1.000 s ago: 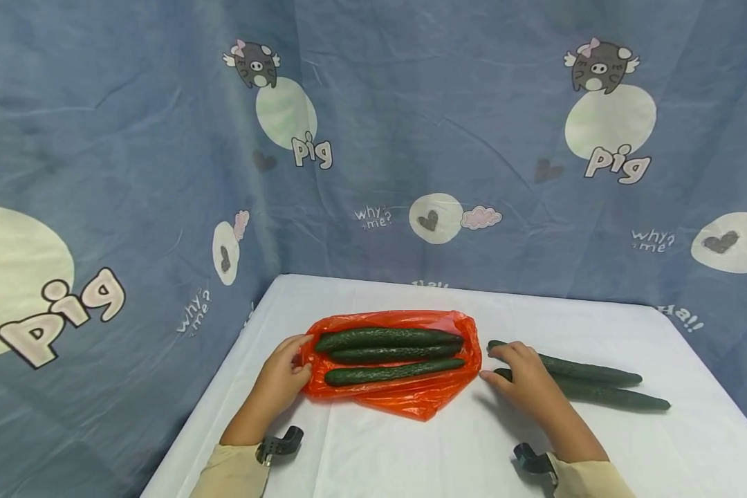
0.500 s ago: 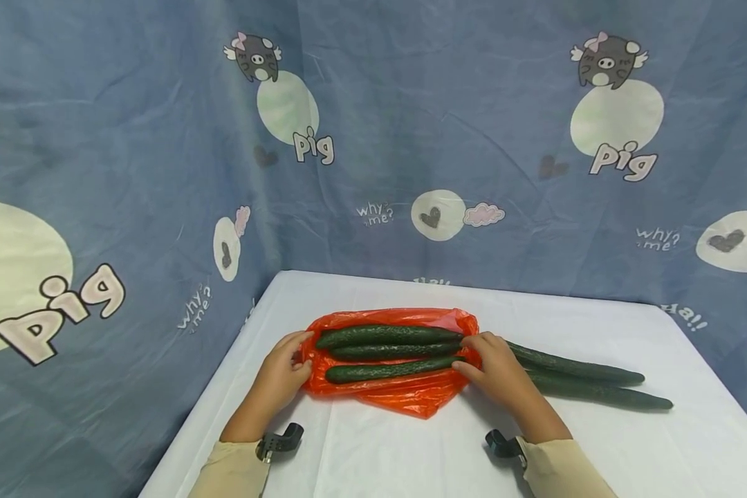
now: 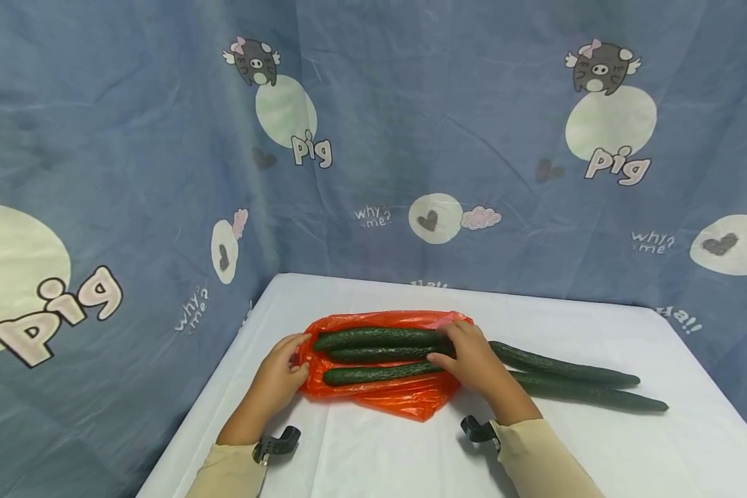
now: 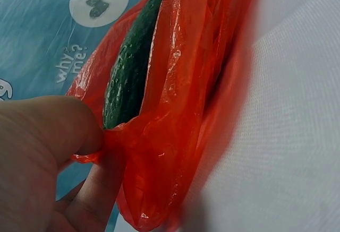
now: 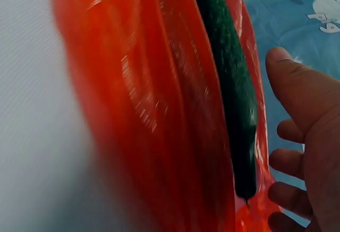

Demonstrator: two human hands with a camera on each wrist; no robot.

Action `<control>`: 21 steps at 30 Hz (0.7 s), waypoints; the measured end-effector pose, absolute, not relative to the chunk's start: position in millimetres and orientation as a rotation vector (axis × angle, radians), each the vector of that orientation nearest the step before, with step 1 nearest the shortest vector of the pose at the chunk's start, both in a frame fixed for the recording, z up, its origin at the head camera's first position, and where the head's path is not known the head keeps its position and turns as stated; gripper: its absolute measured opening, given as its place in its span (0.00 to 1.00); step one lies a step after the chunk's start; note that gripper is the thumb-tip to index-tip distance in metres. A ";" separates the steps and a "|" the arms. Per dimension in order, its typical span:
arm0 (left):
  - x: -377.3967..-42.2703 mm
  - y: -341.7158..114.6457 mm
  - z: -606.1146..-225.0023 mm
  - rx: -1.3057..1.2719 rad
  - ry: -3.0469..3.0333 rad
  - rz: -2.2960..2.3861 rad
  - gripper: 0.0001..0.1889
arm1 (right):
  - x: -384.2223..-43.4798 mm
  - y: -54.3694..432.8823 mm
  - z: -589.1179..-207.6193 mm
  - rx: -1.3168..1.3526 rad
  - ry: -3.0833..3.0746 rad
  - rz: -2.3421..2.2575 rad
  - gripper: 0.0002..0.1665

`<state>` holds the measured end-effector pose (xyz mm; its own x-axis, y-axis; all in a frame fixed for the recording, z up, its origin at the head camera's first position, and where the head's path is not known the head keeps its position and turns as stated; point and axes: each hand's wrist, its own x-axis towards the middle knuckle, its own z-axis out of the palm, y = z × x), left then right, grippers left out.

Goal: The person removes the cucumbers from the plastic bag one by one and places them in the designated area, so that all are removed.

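Note:
A red plastic bag (image 3: 411, 409) lies spread on the white table with three dark green cucumbers on it: a thick far one (image 3: 373, 337), a middle one (image 3: 373, 355) and a near one (image 3: 370, 375). At the bag's left end my left hand (image 3: 279, 379) pinches the edge between thumb and fingers; the left wrist view shows the gathered red film (image 4: 114, 136) there. My right hand (image 3: 478, 361) hovers over the cucumbers' right ends, hiding their tips in the head view. Its fingers are spread apart with nothing between them, beside a cucumber (image 5: 234, 83) in the right wrist view.
Two more cucumbers, a far one (image 3: 573, 366) and a near one (image 3: 591, 393), lie side by side on the white tablecloth (image 3: 386, 456) to the right, near my right forearm. A blue printed curtain (image 3: 361, 138) hangs behind the table and along its left side.
My right hand has moved left, from above the left ends of the two loose cucumbers to over the bag's right end. The left hand has stayed on the bag's edge.

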<state>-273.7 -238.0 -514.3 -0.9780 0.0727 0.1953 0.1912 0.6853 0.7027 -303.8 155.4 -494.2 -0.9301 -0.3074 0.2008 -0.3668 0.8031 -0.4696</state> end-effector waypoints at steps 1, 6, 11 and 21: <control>-273.3 -238.0 -514.7 -0.214 -2.744 -1.163 0.31 | -305.1 152.7 -492.9 0.545 -2.888 0.784 0.38; -275.2 -237.0 -515.9 -0.227 -2.735 -1.149 0.30 | -311.7 141.1 -485.5 0.537 -2.964 0.791 0.40; -277.4 -237.8 -515.0 -0.240 -2.728 -1.153 0.30 | -319.8 128.8 -480.2 0.566 -3.001 0.768 0.41; -274.2 -238.1 -515.3 -0.228 -2.729 -1.173 0.30 | -326.1 106.7 -477.0 0.659 -3.030 0.712 0.43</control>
